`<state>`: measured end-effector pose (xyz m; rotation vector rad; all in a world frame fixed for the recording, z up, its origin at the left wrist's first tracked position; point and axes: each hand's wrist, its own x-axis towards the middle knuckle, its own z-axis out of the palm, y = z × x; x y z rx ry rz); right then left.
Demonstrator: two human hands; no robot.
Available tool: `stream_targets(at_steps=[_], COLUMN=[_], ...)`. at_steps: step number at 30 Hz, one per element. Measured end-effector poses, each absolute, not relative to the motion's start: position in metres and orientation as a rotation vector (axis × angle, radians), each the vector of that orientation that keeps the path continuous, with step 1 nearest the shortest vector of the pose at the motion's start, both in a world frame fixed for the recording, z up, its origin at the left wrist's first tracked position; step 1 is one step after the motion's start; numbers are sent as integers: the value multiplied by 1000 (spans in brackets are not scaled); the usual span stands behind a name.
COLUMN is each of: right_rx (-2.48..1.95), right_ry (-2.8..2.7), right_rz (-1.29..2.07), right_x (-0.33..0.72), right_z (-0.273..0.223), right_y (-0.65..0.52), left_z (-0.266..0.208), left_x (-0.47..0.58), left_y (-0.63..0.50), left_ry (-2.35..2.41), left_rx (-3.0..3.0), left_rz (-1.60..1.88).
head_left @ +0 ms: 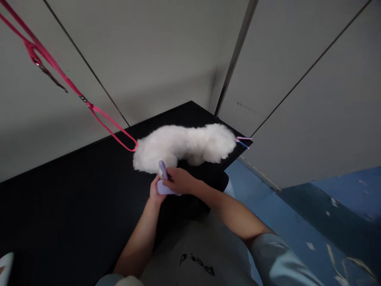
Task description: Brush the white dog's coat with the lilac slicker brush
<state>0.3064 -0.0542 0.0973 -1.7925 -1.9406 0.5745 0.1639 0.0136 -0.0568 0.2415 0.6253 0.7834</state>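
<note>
A white fluffy dog (184,143) is on a black grooming table (74,190); I cannot tell which end is its head. My right hand (180,180) is closed around a light purple slicker brush (164,187), its handle pointing up and away from me. Right beside it, my left hand (156,191) is closed on the dog's leg, which the brush and fingers mostly hide. The brush head lies low between both hands, at the near side of the dog.
A pink grooming loop (110,127) slants down from the upper left to the dog's left end. A thin pink-and-blue item (244,141) sticks out at its right end. Grey wall panels (166,59) stand behind the table. Scraps litter the blue floor (268,222).
</note>
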Motion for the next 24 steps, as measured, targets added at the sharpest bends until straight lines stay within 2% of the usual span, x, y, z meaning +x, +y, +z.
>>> stream_targets(at_steps=[4, 8, 13, 17, 21, 24], right_rx=[-1840, -1747, -1856, -1862, -1943, -1928], right_ry=[-1842, -2125, -1963, -2035, -1927, -2118], right_rz=[350, 511, 277, 405, 263, 340], right_x=[304, 292, 280, 278, 279, 274], right_z=[101, 104, 114, 121, 126, 131], right_y=[-52, -49, -47, -44, -36, -28], left_z=[-56, -58, -54, -47, -43, -43], left_x=[158, 151, 148, 158, 177, 187], left_y=[13, 14, 14, 6, -16, -33], left_ry=[554, 613, 506, 566, 452, 403], left_rx=[252, 279, 291, 242, 188, 95], left_rz=[810, 759, 796, 883, 937, 989])
